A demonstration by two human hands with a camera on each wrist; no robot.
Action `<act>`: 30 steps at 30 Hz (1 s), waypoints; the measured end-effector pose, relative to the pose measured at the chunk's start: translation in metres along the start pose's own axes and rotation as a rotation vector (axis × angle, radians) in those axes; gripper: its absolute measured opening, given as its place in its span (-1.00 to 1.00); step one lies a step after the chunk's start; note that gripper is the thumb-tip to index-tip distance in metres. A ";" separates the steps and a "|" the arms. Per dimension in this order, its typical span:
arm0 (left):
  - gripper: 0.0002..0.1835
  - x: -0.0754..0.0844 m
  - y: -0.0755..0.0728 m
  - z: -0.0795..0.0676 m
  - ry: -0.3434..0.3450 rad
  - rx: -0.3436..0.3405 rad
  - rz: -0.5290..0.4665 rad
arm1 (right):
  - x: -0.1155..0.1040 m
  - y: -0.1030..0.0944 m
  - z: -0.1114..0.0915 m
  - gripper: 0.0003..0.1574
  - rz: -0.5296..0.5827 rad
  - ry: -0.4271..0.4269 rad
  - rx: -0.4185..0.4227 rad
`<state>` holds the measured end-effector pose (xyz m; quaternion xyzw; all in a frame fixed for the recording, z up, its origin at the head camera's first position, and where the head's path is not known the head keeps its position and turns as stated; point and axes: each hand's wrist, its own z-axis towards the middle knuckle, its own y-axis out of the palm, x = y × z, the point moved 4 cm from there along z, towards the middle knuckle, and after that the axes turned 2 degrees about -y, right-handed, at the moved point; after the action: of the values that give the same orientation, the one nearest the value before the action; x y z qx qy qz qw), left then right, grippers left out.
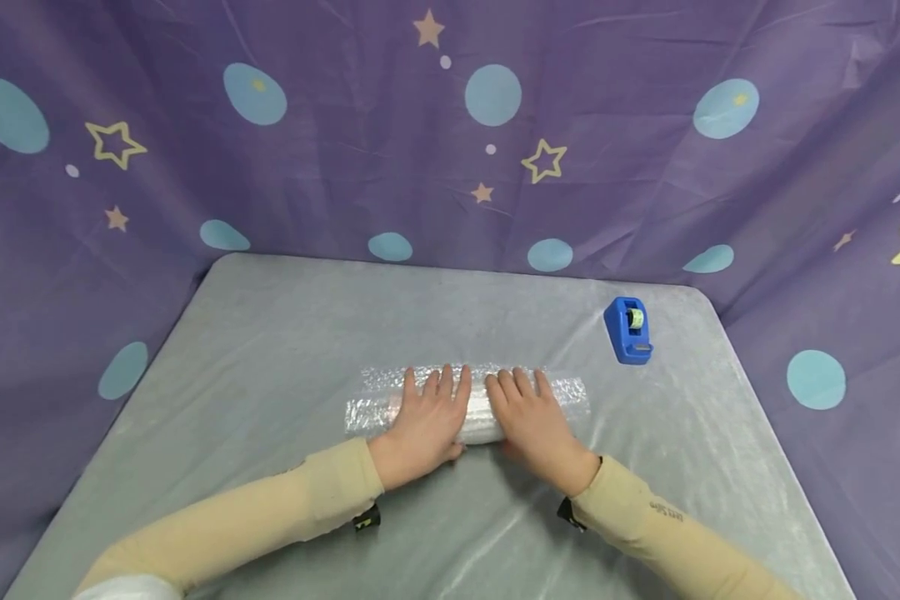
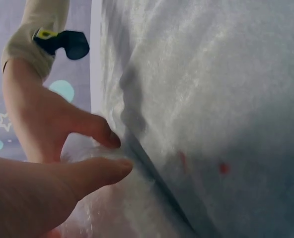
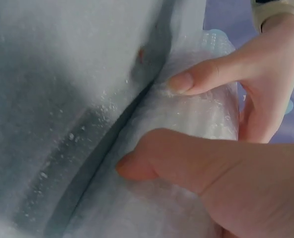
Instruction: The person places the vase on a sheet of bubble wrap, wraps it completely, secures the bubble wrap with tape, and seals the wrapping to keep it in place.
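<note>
A roll of clear bubble wrap (image 1: 481,421) lies crosswise on the grey-covered table, with flatter wrap spreading out at both ends. My left hand (image 1: 429,421) holds its left part, fingers laid over the top and thumb on the near side. Just to the right, my right hand (image 1: 534,421) holds the roll the same way. In the right wrist view both thumbs press the near face of the bubble wrap (image 3: 201,116), close to where it meets the cloth. What is inside the wrap, if anything, cannot be made out.
A blue tape dispenser (image 1: 629,332) with a small tape roll stands at the back right of the table (image 1: 292,325). Purple patterned curtains (image 1: 390,125) enclose the table at the back and sides. The grey cover has creases.
</note>
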<state>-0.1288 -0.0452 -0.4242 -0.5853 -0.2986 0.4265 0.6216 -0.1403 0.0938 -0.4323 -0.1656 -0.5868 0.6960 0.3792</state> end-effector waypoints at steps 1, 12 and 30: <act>0.20 0.001 -0.001 0.000 -0.007 0.000 -0.002 | 0.001 0.000 0.001 0.16 0.015 0.000 0.000; 0.11 0.018 0.000 -0.009 -0.011 0.079 0.121 | 0.008 0.000 0.011 0.08 0.073 0.015 -0.085; 0.20 0.020 0.006 -0.010 0.010 0.079 0.131 | 0.012 -0.006 0.009 0.11 0.203 0.048 -0.185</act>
<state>-0.1119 -0.0333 -0.4343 -0.5808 -0.2394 0.4746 0.6165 -0.1521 0.0964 -0.4216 -0.2750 -0.6195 0.6695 0.3039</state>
